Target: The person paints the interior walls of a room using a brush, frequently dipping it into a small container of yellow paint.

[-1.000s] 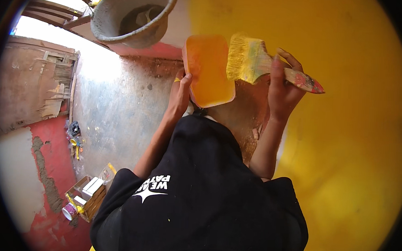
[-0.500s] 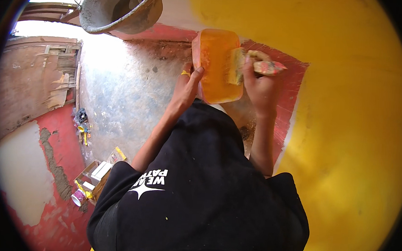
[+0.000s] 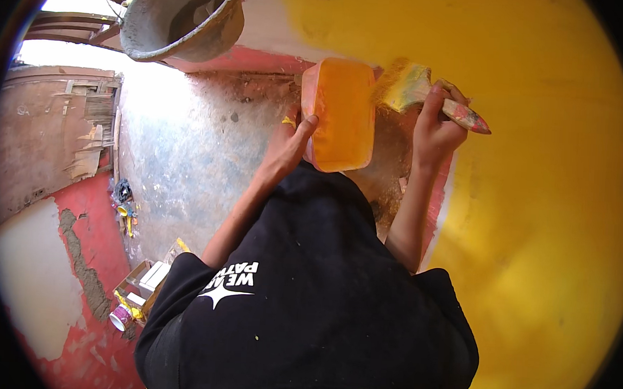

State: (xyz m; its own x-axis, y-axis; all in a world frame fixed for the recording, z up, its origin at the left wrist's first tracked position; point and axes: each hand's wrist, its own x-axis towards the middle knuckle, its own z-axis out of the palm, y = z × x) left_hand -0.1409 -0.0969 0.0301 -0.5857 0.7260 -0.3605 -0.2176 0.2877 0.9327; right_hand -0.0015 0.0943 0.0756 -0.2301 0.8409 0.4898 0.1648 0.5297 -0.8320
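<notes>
My left hand [image 3: 291, 140] grips the left side of a rectangular plastic tub [image 3: 342, 115], coated inside with yellow-orange paint, its open top tilted toward me. My right hand [image 3: 438, 131] is closed round the paint-spattered wooden handle of a wide brush [image 3: 405, 85]; its yellow-coated bristles are at the tub's upper right edge, and whether they touch it I cannot tell. A yellow-painted wall [image 3: 531, 178] with red and pale patches is at my right.
A cement-crusted bucket [image 3: 180, 18] is up at the top left. Below lies the worn concrete floor [image 3: 169, 152]. A box of white pieces [image 3: 148, 281], a purple-white cup [image 3: 120, 318] and a dark bundle [image 3: 122, 191] lie along the patched red wall [image 3: 109, 219] at left, near a battered wooden panel [image 3: 54, 132].
The brush dipped leftward into the tub half a second ago and has since moved up and right to its edge, out of the middle. The tub has dropped slightly in view.
</notes>
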